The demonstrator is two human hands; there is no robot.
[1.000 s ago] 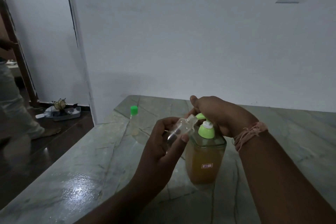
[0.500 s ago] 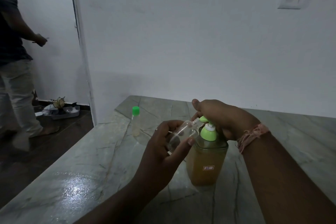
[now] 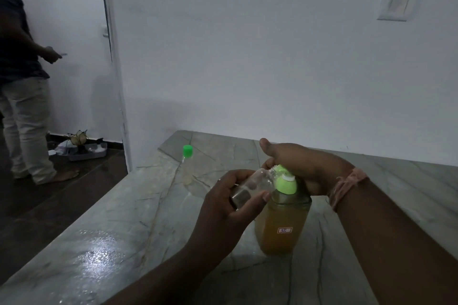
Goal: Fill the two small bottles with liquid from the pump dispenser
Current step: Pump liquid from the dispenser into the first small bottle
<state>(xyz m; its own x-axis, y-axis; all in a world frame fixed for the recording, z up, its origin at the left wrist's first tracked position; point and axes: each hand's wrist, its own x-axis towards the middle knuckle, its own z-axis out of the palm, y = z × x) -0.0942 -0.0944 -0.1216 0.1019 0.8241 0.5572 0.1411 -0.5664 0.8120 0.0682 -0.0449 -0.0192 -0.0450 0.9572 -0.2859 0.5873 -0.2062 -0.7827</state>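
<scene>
Pump dispenser of clear plastic with amber liquid and green head (image 3: 282, 228) stands on my grey marble tabletop (image 3: 124, 218). My right hand (image 3: 304, 168) presses its head; my left hand's (image 3: 228, 208) fingers grasp the small clear uncapped bottle (image 3: 255, 186), tilted, mouth at the nozzle. Green-capped small bottle (image 3: 187, 163) stands apart.

The scene is dim and grey, colours muted, with fine grain across the wall (image 3: 247, 57). The only strong highlight is a patchy white glare on the polished slab (image 3: 104, 252), near its front left corner, which suggests light arriving from the left. A soft shadow lies on the wall just above the slab's far edge. The forearms at the bottom are dark, with little detail. Left of the slab, the standing person (image 3: 22, 82) is underexposed and slightly soft. Wide-angle distortion bends the door frame (image 3: 111, 57) and tilts the wall switch (image 3: 394, 6).
</scene>
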